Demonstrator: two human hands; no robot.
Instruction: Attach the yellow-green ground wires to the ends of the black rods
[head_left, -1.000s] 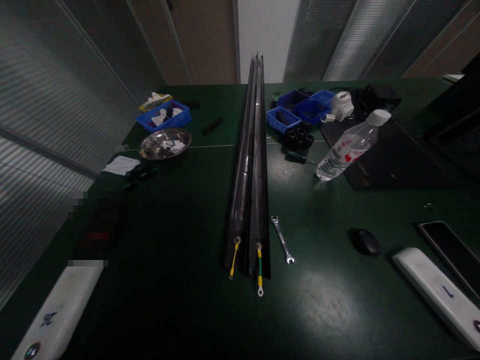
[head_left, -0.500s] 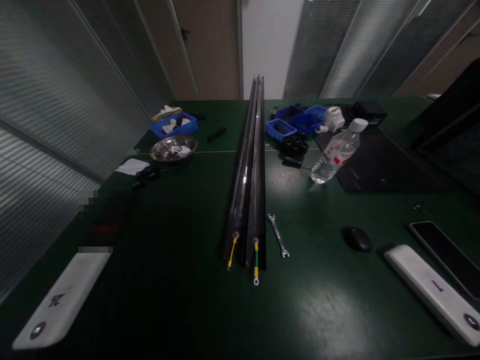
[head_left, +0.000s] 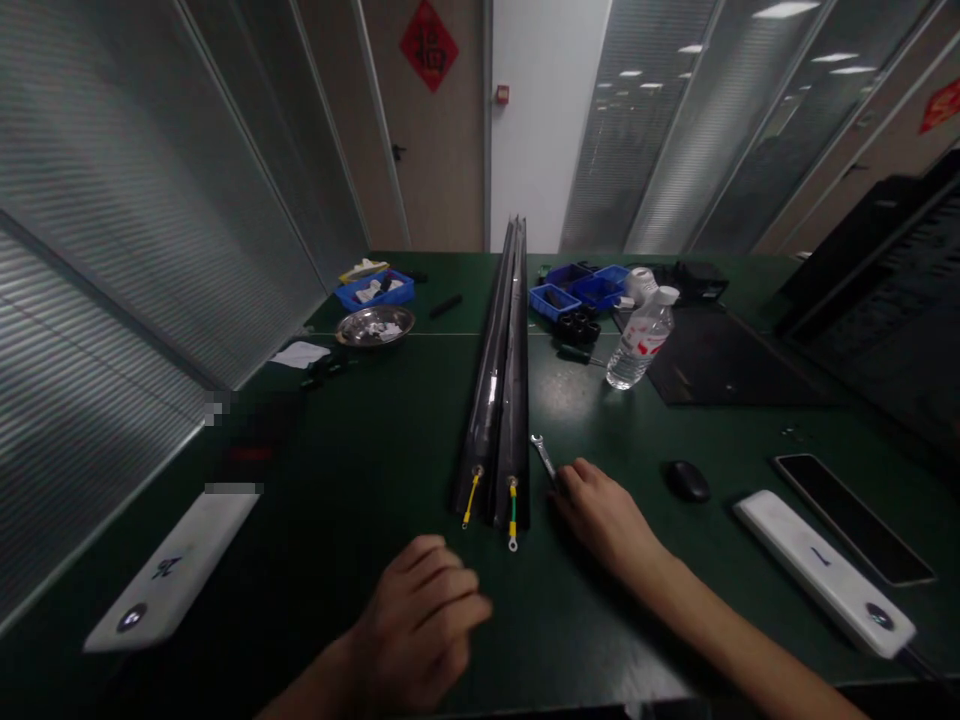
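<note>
My right hand (head_left: 596,505) is closed over the lower part of a double-ended open-end wrench (head_left: 542,456) lying on the green table; the wrench's far jaw sticks out past my fingers. My left hand (head_left: 427,615), slightly blurred, hovers near the front with its fingers curled in and nothing visible in them. Beyond it lie two long dark metal channels (head_left: 514,420), side by side. A yellow lead (head_left: 471,502) is fastened at the near end of the left channel, and a yellow-green ground wire with a ring lug (head_left: 513,518) at the right one.
Right of my hand lie a black mouse (head_left: 688,481), a white bar marked 1 (head_left: 821,570) and a phone-like slab (head_left: 851,520). A water bottle (head_left: 641,340), screwdriver (head_left: 577,354) and blue bins (head_left: 555,303) stand farther back. A metal bowl (head_left: 375,328) and another white bar (head_left: 176,570) are left.
Both my hands have come into view from below, and the right one has taken hold of the wrench. The camera view has tilted up, showing more of the wall.
</note>
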